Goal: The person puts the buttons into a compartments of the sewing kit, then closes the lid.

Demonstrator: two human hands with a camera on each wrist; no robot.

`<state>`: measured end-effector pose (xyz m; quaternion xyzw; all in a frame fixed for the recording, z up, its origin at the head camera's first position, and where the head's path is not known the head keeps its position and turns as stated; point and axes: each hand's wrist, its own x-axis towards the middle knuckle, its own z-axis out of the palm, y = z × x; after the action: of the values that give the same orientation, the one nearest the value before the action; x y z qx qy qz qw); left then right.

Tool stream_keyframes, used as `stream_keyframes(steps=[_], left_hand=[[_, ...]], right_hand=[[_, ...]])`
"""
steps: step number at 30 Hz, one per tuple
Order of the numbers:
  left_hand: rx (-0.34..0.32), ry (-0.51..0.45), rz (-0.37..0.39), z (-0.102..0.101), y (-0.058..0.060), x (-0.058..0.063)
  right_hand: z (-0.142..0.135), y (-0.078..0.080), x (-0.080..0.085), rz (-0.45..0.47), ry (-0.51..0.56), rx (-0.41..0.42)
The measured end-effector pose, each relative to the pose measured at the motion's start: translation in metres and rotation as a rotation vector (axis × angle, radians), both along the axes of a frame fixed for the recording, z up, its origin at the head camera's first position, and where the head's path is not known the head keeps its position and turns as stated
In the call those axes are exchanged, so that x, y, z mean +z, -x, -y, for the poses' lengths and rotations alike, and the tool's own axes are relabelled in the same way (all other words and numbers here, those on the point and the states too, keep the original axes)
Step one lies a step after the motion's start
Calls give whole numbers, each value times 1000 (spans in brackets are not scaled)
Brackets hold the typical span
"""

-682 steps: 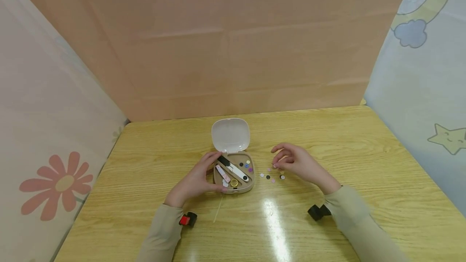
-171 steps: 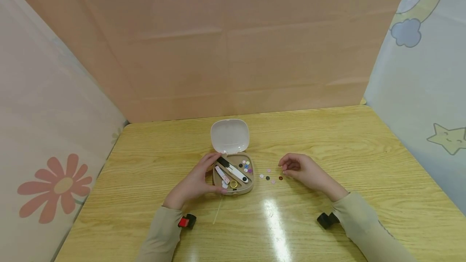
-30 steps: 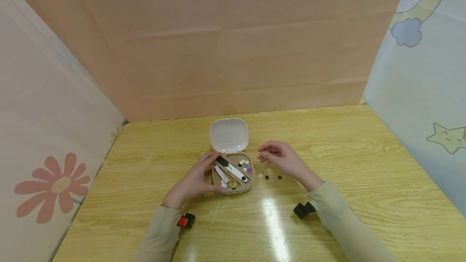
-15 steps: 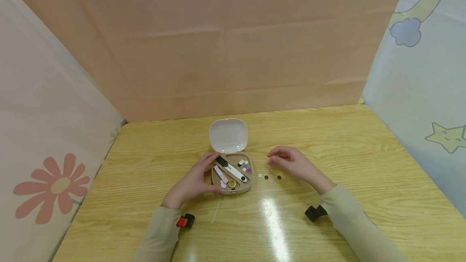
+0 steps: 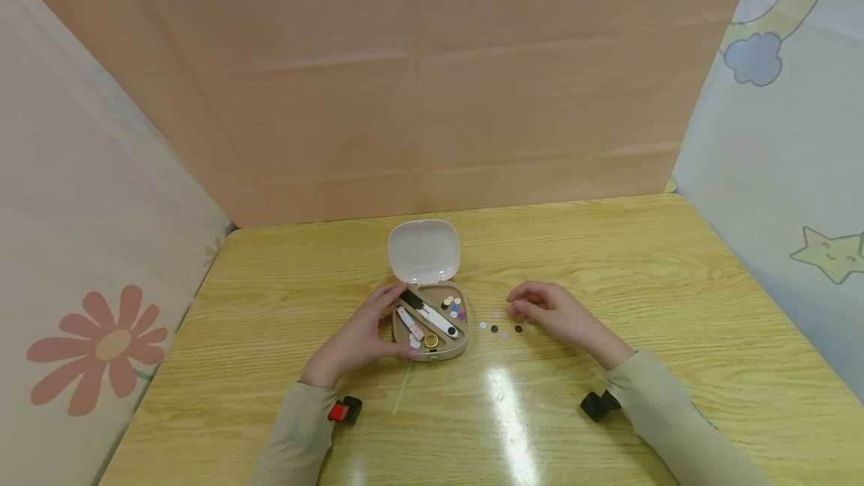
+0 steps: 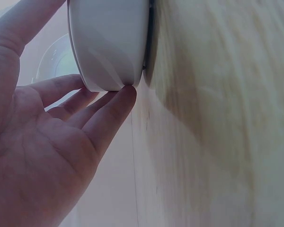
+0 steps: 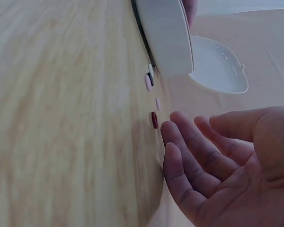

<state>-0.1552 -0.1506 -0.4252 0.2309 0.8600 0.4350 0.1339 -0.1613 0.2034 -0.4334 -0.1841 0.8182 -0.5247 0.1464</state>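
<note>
An open light-coloured sewing box (image 5: 466,349) sits on the table, its pale lid (image 5: 424,252) tipped back. My left hand (image 5: 358,332) grips the box from the left, thumb at the front and fingers at the back corner. Inside lie white-and-black thread snips (image 5: 442,321), a pink-and-white strip (image 5: 409,323), a gold ring-shaped piece (image 5: 430,340) and several small buttons (image 5: 454,314). To the box's right, my right hand (image 5: 560,317) hovers low with loosely bent fingers, holding nothing. In the right wrist view its fingertips are close to a dark red button (image 7: 155,120).
Scattered between box and right hand are a white button (image 5: 483,325), a black button (image 5: 495,329) and two pink buttons, one nearer the front (image 5: 505,336). A thin pale stick (image 5: 401,388) lies before the box. Fabric walls (image 5: 432,96) surround the table.
Over the longer span, several buttons have gone from the table into the box. In the last second my right hand has drawn back rightward from beside the box; the left stays put.
</note>
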Motion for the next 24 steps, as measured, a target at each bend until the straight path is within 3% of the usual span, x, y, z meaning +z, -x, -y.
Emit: stream_keyframes(steps=[7, 24], left_hand=[[-10, -3, -20, 1, 0, 0], [-13, -26, -29, 1, 0, -1]], right_hand=[[-1, -3, 0, 33, 19, 11], [-2, -4, -4, 1, -22, 47]])
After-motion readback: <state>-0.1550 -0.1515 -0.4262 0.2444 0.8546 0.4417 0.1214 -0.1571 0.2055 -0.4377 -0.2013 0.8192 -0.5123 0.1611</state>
